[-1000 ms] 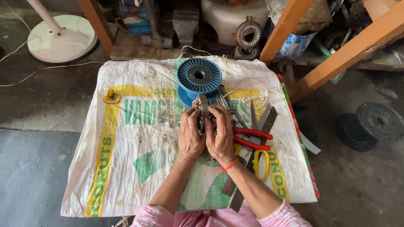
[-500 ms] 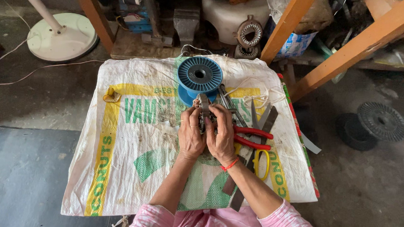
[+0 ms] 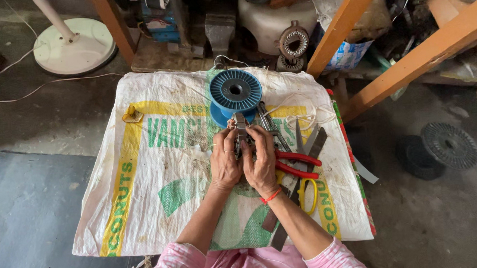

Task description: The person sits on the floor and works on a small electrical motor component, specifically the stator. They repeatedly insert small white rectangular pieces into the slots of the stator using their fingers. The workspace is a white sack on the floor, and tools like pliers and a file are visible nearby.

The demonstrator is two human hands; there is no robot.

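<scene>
My left hand [image 3: 225, 162] and my right hand [image 3: 262, 162] are side by side over the middle of a white woven sack [image 3: 159, 171] spread on a low surface. Both clasp a small grey metal part [image 3: 241, 129] with copper wire on it; its top end sticks out above my fingers. Just beyond it stands a blue plastic spool [image 3: 235, 90]. Red-handled pliers [image 3: 294, 163] lie right of my right hand, partly under it.
Yellow-handled scissors [image 3: 307, 193] and flat metal strips [image 3: 278, 224] lie at the sack's right side. A white fan base [image 3: 76, 47] stands far left. Orange wooden beams [image 3: 424, 53] cross at the right, with black spools [image 3: 440, 148] on the floor. Motor parts [image 3: 293, 41] lie behind.
</scene>
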